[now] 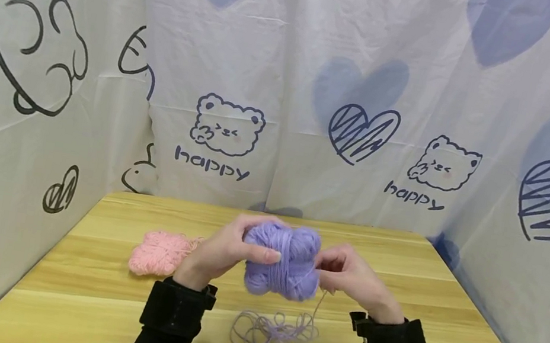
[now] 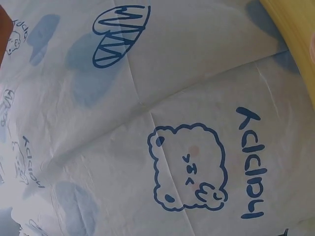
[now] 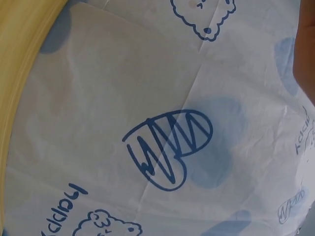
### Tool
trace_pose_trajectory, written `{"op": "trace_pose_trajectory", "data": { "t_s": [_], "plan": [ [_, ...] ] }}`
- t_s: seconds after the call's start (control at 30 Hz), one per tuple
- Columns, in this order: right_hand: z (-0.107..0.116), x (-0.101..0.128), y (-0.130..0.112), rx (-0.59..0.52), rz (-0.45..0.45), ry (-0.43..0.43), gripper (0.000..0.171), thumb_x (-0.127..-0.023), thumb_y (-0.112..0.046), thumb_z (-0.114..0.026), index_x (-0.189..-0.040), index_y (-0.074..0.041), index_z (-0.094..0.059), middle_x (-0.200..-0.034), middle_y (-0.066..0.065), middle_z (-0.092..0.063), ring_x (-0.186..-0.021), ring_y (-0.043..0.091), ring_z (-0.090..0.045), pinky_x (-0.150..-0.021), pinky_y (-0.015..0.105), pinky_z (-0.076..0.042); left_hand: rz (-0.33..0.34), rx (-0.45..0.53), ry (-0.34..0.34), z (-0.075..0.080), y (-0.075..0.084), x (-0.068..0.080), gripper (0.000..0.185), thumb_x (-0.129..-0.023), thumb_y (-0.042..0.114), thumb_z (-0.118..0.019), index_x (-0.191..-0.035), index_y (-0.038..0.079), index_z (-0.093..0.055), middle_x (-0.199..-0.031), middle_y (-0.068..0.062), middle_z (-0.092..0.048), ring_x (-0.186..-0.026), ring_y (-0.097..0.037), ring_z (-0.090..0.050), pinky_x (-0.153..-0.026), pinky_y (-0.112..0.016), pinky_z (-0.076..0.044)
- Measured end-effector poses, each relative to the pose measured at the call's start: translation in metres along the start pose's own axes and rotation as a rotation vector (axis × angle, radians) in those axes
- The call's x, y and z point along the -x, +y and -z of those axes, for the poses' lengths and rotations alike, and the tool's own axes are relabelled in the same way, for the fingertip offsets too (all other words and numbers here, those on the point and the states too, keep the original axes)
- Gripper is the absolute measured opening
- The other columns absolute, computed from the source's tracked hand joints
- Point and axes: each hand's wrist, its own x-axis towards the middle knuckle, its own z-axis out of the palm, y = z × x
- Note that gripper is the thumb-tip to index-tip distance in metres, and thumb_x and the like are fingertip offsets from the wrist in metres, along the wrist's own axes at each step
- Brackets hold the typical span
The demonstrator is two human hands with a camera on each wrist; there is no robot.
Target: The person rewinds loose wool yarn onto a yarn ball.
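In the head view my left hand (image 1: 224,250) grips a purple skein of yarn (image 1: 282,262) above the table, its thumb lying across the front wraps. At the skein's right side my right hand (image 1: 352,277) pinches the strand of purple yarn (image 1: 321,305), fingertips right at the wraps. From there the strand hangs down to a loose tangle of purple yarn (image 1: 271,333) on the tabletop. Both wrist views look past the work; only an edge of the right hand (image 3: 306,64) shows in the right wrist view, and the skein is out of sight there.
A pink skein of yarn (image 1: 159,254) lies on the wooden table (image 1: 88,292) to the left, partly behind the left wrist. White curtains (image 1: 300,79) printed with bears and hearts hang at the back and both sides.
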Motion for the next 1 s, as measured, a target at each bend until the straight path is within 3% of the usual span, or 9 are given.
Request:
{"op": "trace_pose_trajectory", "data": {
  "t_s": [0.13,0.33,0.53,0.77,1.0],
  "plan": [
    [0.004,0.002,0.0,0.015,-0.024,-0.023,0.014,-0.089,0.003,-0.053,-0.084,-0.005,-0.063,-0.063,-0.007,-0.047,-0.053,0.005,-0.043,-0.045,0.022,-0.04,0.057,-0.107,-0.067,-0.003,0.001,-0.001,0.046,-0.077,0.017,-0.077,-0.118,0.005,-0.062,-0.102,-0.007,-0.066,-0.089,-0.017,-0.06,-0.075,-0.035,-0.056],
    [0.003,0.002,-0.001,0.035,-0.109,0.105,0.011,-0.096,-0.009,-0.054,-0.088,-0.003,-0.06,-0.065,-0.006,-0.044,-0.056,0.007,-0.042,-0.047,0.025,-0.037,0.092,-0.276,-0.028,-0.006,-0.002,-0.004,0.038,-0.077,0.017,-0.075,-0.114,0.013,-0.063,-0.106,-0.013,-0.064,-0.091,-0.022,-0.061,-0.075,-0.043,-0.056],
    [0.001,-0.001,0.0,0.017,-0.121,0.24,0.02,-0.099,-0.02,-0.054,-0.093,-0.003,-0.061,-0.062,-0.005,-0.044,-0.052,0.01,-0.039,-0.046,0.03,-0.033,0.122,-0.414,0.083,-0.006,-0.003,-0.005,0.04,-0.076,0.02,-0.075,-0.114,0.015,-0.062,-0.106,-0.014,-0.063,-0.089,-0.021,-0.061,-0.071,-0.037,-0.057],
    [-0.006,-0.005,-0.001,-0.011,-0.081,0.348,0.021,-0.099,-0.022,-0.053,-0.099,-0.003,-0.061,-0.062,0.0,-0.046,-0.05,0.016,-0.037,-0.046,0.037,-0.029,0.122,-0.627,0.321,-0.012,-0.008,-0.01,0.039,-0.077,0.028,-0.077,-0.108,0.017,-0.057,-0.103,-0.008,-0.062,-0.088,-0.02,-0.06,-0.066,-0.03,-0.054],
    [-0.018,-0.011,-0.004,0.043,-0.007,0.308,0.022,-0.099,-0.017,-0.053,-0.108,0.002,-0.061,-0.062,0.001,-0.042,-0.051,0.015,-0.036,-0.046,0.035,-0.032,0.072,-0.626,0.508,-0.018,-0.016,-0.016,0.042,-0.081,0.033,-0.076,-0.107,0.013,-0.049,-0.101,-0.009,-0.064,-0.087,-0.017,-0.062,-0.07,-0.029,-0.054]
  ]
}}
